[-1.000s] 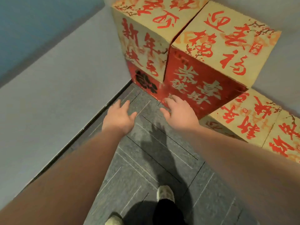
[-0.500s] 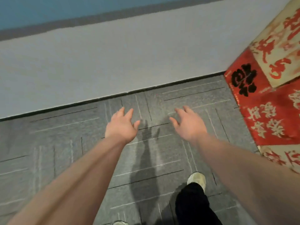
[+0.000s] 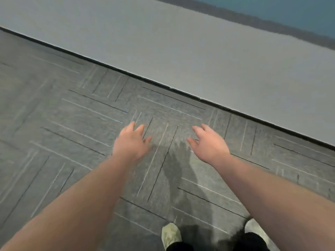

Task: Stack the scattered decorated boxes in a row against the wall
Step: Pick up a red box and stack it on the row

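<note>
Both hands are released and hold nothing: the left hand [image 3: 130, 144] and the right hand [image 3: 208, 144] reach forward side by side above the grey carpet floor [image 3: 72, 124], fingers loosely spread. The decorated boxes are out of view. Two pale shoes [image 3: 171, 234] stand near the floor's edge along the wall [image 3: 181, 51].

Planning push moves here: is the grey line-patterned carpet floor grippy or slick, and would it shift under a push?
The grey line-patterned carpet floor looks matte and fibrous, so it is probably grippy, not slick. It lies flat up to the dark skirting strip with no lifted edges visible, so it likely won't bunch. The left hand and right hand hover open, so this is untested.
</note>
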The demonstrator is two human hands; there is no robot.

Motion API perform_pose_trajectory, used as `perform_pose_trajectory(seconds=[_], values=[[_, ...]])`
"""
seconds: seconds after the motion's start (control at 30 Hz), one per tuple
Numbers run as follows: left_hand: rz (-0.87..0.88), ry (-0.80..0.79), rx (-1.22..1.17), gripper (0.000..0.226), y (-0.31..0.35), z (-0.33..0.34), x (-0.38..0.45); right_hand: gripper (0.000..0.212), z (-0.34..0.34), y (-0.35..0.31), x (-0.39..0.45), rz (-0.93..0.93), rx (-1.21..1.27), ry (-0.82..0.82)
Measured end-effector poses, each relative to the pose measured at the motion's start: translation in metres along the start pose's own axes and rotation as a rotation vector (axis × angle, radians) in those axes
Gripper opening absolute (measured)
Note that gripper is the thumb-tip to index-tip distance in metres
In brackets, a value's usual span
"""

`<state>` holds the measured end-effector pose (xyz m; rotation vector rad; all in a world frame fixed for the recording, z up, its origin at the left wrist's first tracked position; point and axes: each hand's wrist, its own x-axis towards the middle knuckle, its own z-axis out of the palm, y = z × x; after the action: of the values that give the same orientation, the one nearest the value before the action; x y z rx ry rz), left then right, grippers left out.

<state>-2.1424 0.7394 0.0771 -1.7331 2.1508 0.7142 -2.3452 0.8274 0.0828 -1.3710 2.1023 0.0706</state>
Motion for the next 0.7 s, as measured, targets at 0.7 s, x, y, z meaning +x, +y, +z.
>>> perform_pose_trajectory(seconds=[0.7], values=[[-0.474, 0.100, -0.267, 0.059, -0.383, -0.139, 0.109, 0.050, 0.059, -0.454, 0.203, -0.439, -0.223, -0.161]])
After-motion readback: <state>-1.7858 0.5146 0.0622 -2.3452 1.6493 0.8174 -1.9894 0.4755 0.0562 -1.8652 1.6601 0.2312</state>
